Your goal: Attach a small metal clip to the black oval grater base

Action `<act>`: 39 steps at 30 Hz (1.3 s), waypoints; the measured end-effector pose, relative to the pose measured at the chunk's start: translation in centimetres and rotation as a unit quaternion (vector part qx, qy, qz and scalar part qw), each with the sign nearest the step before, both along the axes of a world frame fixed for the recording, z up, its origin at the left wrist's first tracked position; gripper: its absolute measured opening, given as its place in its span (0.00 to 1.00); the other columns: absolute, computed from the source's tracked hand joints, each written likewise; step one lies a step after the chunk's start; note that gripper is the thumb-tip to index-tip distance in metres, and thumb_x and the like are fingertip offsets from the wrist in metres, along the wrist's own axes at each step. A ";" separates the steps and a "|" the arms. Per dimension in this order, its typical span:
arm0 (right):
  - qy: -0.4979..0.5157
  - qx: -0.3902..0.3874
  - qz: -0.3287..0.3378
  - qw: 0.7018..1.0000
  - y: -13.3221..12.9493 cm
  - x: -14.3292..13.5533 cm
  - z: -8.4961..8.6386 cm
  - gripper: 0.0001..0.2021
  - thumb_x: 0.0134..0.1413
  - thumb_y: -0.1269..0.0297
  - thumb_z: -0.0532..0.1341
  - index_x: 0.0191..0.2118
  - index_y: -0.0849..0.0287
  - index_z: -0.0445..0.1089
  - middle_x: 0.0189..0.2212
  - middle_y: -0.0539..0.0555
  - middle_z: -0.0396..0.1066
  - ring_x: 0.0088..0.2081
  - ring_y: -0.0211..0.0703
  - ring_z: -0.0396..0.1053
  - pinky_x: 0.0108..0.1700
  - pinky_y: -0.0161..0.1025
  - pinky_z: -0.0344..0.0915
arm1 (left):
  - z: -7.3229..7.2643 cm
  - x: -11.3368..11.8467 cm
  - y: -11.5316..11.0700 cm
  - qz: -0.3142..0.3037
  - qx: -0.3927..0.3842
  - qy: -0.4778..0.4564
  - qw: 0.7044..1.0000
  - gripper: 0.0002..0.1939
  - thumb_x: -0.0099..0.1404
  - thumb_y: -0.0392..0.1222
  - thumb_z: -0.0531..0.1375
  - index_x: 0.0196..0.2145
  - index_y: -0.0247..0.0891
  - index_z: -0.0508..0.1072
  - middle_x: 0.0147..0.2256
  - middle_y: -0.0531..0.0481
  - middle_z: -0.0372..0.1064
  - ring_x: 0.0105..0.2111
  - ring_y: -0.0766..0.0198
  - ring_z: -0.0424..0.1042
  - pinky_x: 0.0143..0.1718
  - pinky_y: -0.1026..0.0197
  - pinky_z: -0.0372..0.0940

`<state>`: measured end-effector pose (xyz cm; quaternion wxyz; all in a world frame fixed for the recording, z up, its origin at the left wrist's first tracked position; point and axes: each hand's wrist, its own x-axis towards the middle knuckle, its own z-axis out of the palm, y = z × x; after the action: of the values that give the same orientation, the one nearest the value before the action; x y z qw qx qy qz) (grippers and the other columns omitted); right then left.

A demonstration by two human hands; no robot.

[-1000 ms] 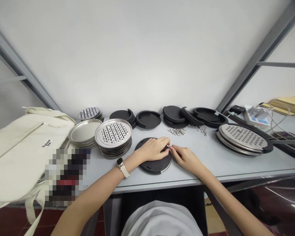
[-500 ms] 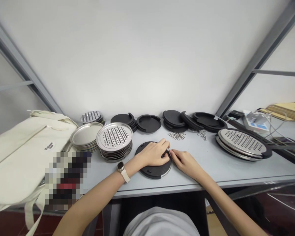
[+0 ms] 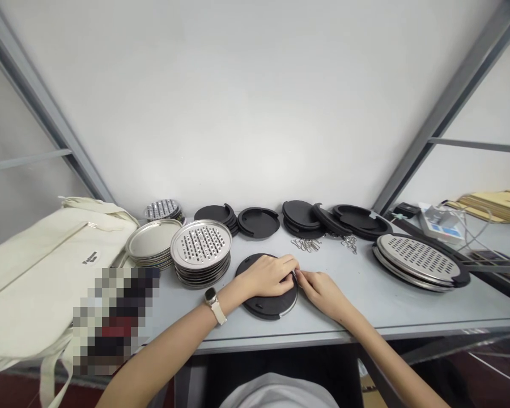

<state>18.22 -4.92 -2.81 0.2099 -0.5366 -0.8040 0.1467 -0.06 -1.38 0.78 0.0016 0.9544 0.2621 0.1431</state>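
Note:
A black round disc with a metal rim (image 3: 267, 303) lies flat near the front of the grey table (image 3: 365, 300). My left hand (image 3: 269, 275) rests on top of it, fingers curled at its right edge; a watch is on that wrist. My right hand (image 3: 322, 289) meets the left at the disc's right edge, and its fingertips pinch a small metal piece there, too small to make out. A heap of small wire clips (image 3: 306, 245) lies just behind the hands.
Stacks of perforated metal discs (image 3: 201, 245) and plain metal plates (image 3: 151, 240) stand at the left. Black discs (image 3: 258, 221) line the back. Finished grater discs (image 3: 420, 259) lie at the right. A cream bag (image 3: 38, 266) sits far left; cables and a device sit far right.
Both hands have stayed together at the disc's right edge, with only small finger shifts. The view has tilted up, so everything sits lower in the picture.

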 end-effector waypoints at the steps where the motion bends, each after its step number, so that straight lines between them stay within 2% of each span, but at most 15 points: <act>1: 0.002 -0.002 0.002 1.000 0.0 0.0 0.0 0.24 0.66 0.57 0.40 0.26 0.57 0.65 0.22 0.53 0.72 0.24 0.43 0.68 0.29 0.36 0.55 | 0.0 0.0 0.0 0.005 0.000 0.000 1.000 0.06 0.65 0.38 0.49 0.39 0.38 0.63 0.38 0.50 0.68 0.32 0.63 0.69 0.29 0.61 0.59; 13: 0.002 -0.017 -0.004 1.000 0.0 0.0 -0.1 0.24 0.66 0.56 0.40 0.25 0.57 0.64 0.23 0.54 0.73 0.24 0.43 0.69 0.29 0.35 0.55 | -0.2 0.2 0.1 0.019 0.016 0.001 1.000 0.06 0.64 0.40 0.50 0.38 0.40 0.63 0.38 0.52 0.69 0.31 0.63 0.69 0.28 0.61 0.58; 19: -0.005 -0.018 -0.009 1.000 0.0 -0.1 0.0 0.23 0.66 0.57 0.40 0.26 0.57 0.65 0.23 0.54 0.72 0.25 0.43 0.69 0.29 0.35 0.55 | -0.1 0.3 0.1 0.026 0.001 0.011 1.000 0.07 0.65 0.40 0.50 0.39 0.40 0.64 0.41 0.51 0.68 0.32 0.63 0.70 0.31 0.61 0.60; 39: -0.017 -0.014 -0.016 1.000 0.0 0.1 -0.2 0.22 0.66 0.58 0.40 0.26 0.57 0.63 0.22 0.53 0.72 0.24 0.42 0.68 0.29 0.35 0.54 | -0.1 0.3 0.1 0.027 -0.005 0.014 1.000 0.07 0.65 0.41 0.50 0.40 0.40 0.63 0.40 0.51 0.68 0.32 0.62 0.69 0.30 0.61 0.59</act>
<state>18.30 -4.93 -3.00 0.1909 -0.5547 -0.7966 0.1459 0.19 -1.28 0.67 -0.0008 0.9488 0.2886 0.1280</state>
